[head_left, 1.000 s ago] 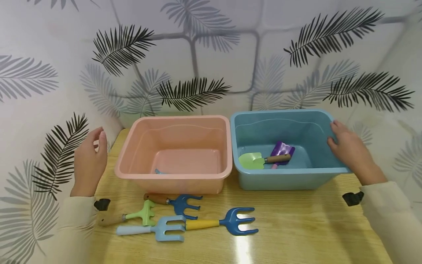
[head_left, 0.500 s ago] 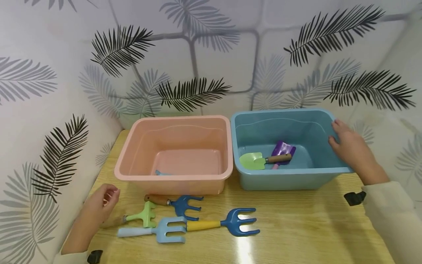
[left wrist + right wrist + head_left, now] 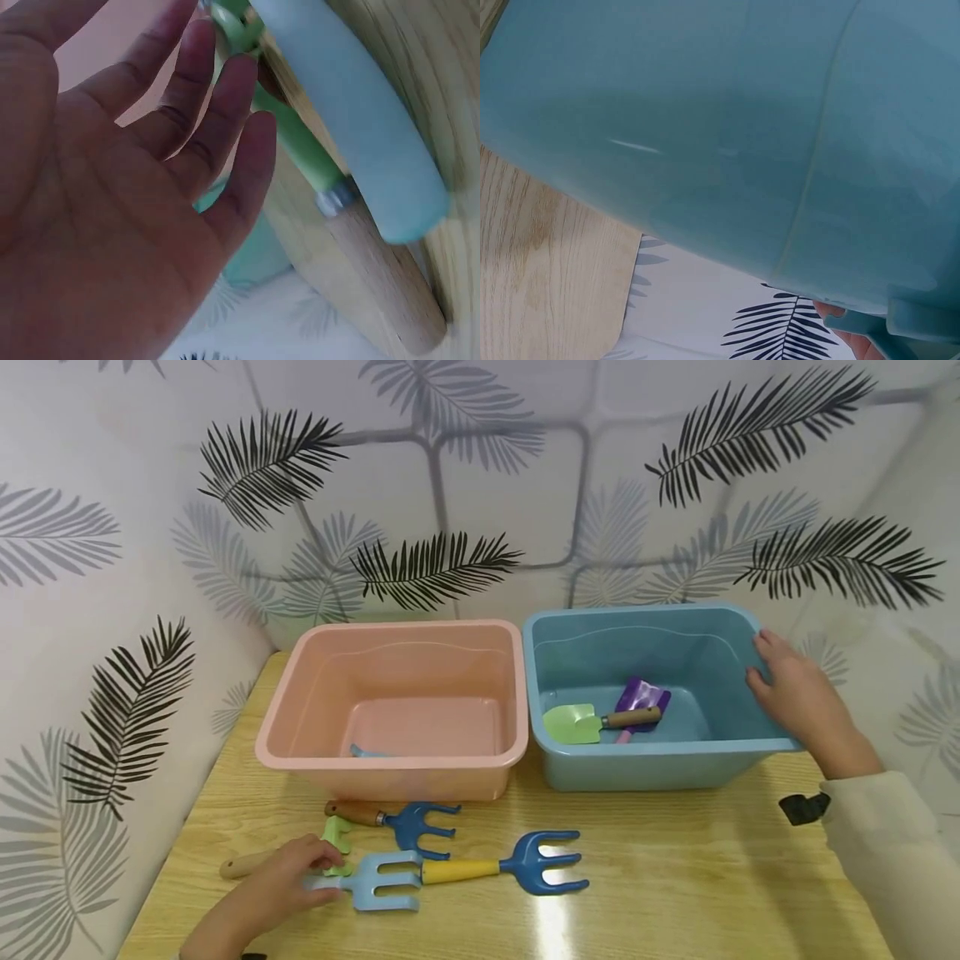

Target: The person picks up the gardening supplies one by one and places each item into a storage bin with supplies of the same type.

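My left hand [image 3: 273, 893] hovers over the handle of a light blue hand fork [image 3: 375, 881], its fingers loosely bent. In the left wrist view its palm [image 3: 112, 202] shows bare beside the fork's thick handle [image 3: 360, 112], without closing round it. Under that handle lies a small green rake with a wooden handle [image 3: 386, 281], partly covered by the hand in the head view. At the far right, my right hand [image 3: 806, 702] grips the rim of a blue basin [image 3: 667, 768], thumb on the inner side. Most of its fingers are hidden in the right wrist view.
A blue fork with wooden handle [image 3: 412, 827] and a yellow-handled blue fork [image 3: 536, 864] lie nearby. A pink basin [image 3: 405, 781] holds a light blue piece [image 3: 367, 752], mostly hidden. Inside the blue basin are a green trowel [image 3: 573, 724] and a purple shovel [image 3: 643, 693].
My left hand has come down from beside the pink basin and moved right, over the light blue hand fork's handle. The right hand stays on the blue basin's rim.
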Motion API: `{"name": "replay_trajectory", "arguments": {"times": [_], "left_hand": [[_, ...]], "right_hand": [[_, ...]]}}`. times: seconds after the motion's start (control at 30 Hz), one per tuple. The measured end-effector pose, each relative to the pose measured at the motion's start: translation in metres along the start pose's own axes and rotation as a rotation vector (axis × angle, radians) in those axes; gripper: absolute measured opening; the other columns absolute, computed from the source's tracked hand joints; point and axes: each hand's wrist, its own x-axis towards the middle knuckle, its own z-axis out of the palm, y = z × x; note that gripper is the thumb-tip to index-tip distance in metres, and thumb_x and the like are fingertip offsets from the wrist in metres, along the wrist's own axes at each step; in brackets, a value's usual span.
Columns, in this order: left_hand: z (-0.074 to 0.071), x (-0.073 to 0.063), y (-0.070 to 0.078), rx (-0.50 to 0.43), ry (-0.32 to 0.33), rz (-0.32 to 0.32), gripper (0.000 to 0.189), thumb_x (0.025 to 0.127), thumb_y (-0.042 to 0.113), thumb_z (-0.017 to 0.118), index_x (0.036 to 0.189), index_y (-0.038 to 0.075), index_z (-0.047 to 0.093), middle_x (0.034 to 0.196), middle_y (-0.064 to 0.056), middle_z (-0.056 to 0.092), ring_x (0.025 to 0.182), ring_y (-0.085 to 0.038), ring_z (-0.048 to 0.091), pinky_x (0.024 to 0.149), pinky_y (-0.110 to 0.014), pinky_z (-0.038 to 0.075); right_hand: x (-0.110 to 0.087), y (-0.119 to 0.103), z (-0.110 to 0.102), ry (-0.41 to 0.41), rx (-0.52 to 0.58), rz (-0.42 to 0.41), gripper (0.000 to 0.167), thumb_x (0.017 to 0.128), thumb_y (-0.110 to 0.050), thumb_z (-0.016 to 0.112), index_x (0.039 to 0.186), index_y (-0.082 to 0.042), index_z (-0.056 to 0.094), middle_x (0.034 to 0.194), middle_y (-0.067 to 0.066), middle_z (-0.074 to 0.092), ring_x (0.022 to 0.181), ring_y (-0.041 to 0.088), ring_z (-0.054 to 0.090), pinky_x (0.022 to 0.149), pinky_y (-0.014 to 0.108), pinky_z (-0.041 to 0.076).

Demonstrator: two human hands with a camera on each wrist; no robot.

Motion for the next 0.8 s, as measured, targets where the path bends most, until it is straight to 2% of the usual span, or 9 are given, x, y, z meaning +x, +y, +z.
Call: {"name": "replay_trajectory", "arguments": {"times": [0.07, 0.17, 0.4, 0.57, 0.8], "left_hand": [[0.004, 0.0, 0.003, 0.052, -0.013, 0.022, 0.033, 0.08, 0.037, 0.069, 0.104, 0.016, 0.062, 0.099, 0.005, 0.054, 0.092, -0.019, 0.053, 0.078, -0.034, 0.046], [0.011, 0.001, 0.008, 0.125, -0.018, 0.016, 0.031, 0.079, 0.034, 0.072, 0.104, 0.019, 0.063, 0.098, 0.008, 0.052, 0.09, -0.017, 0.05, 0.076, -0.035, 0.045], [0.032, 0.002, 0.018, 0.384, 0.102, 0.033, 0.026, 0.076, 0.021, 0.075, 0.097, 0.018, 0.06, 0.094, 0.011, 0.051, 0.081, -0.01, 0.045, 0.07, -0.033, 0.043], [0.039, 0.004, 0.025, 0.477, 0.127, -0.029, 0.022, 0.076, 0.018, 0.075, 0.089, 0.02, 0.058, 0.089, 0.011, 0.049, 0.075, -0.008, 0.039, 0.068, -0.031, 0.04], [0.047, 0.006, 0.03, 0.575, 0.176, -0.067, 0.02, 0.074, 0.016, 0.077, 0.087, 0.018, 0.062, 0.086, 0.008, 0.05, 0.073, -0.012, 0.04, 0.067, -0.032, 0.041]], "right_hand": [[0.0, 0.0, 0.0, -0.001, 0.001, 0.001, 0.056, 0.093, -0.008, 0.048, 0.138, 0.015, 0.025, 0.144, 0.031, 0.022, 0.126, 0.051, 0.026, 0.102, 0.059, 0.019], [-0.001, 0.0, 0.0, -0.002, 0.003, 0.004, 0.056, 0.093, -0.009, 0.048, 0.138, 0.015, 0.025, 0.144, 0.031, 0.022, 0.127, 0.051, 0.025, 0.103, 0.059, 0.019], [-0.002, 0.001, -0.002, 0.006, 0.005, -0.008, 0.055, 0.093, -0.008, 0.048, 0.138, 0.015, 0.026, 0.144, 0.031, 0.022, 0.125, 0.052, 0.026, 0.101, 0.06, 0.021], [-0.002, 0.0, -0.001, 0.014, 0.005, -0.008, 0.055, 0.093, -0.008, 0.048, 0.138, 0.015, 0.027, 0.144, 0.031, 0.023, 0.125, 0.052, 0.028, 0.101, 0.06, 0.022], [-0.002, 0.0, -0.001, 0.01, 0.005, -0.008, 0.055, 0.093, -0.009, 0.048, 0.138, 0.014, 0.026, 0.144, 0.031, 0.022, 0.126, 0.051, 0.026, 0.101, 0.06, 0.021]]}}
